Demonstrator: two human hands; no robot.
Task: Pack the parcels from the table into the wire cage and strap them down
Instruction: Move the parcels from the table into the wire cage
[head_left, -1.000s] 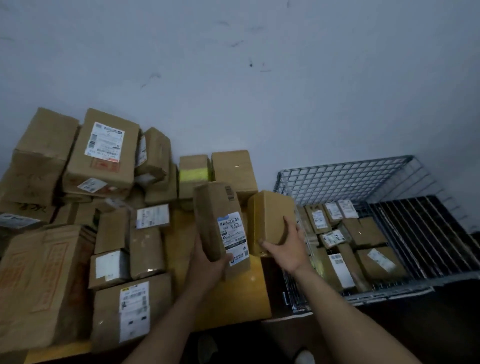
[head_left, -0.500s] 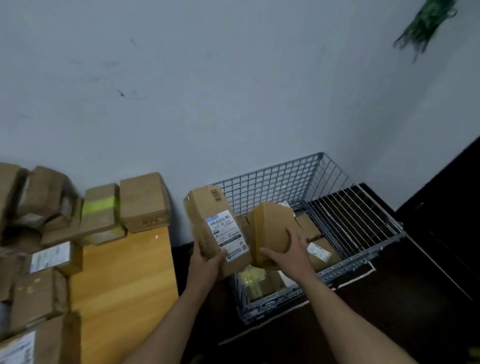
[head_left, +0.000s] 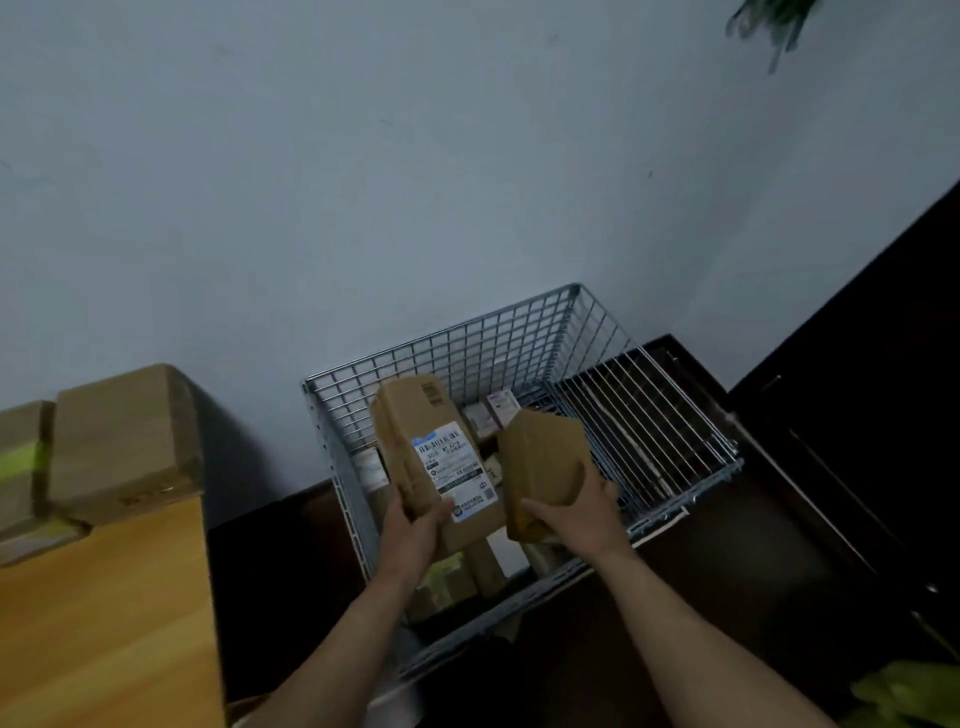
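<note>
The labelled parcel (head_left: 431, 462) stands nearly upright in my left hand (head_left: 413, 525), which grips its lower end with the thumb across the front, just under the white shipping label. At its 3 o'clock, close beside it, the plain parcel (head_left: 543, 462) is gripped from below by my right hand (head_left: 576, 512), fingers curled round its bottom edge. My hands are apart, each clamped on its own box; I cannot tell whether the boxes touch. Both hang over the wire cage (head_left: 519, 332), set against the pale wall. Inside it, under the held boxes, packed parcels (head_left: 488, 569) lie on the bottom. At my 9 o'clock the wooden table (head_left: 104, 613) carries a brown box (head_left: 124, 441) at its far edge, with a taped box (head_left: 21, 467), banded in yellow-green, touching its left side. Green leaves (head_left: 774, 21) show at 1 o'clock, high on the wall.
</note>
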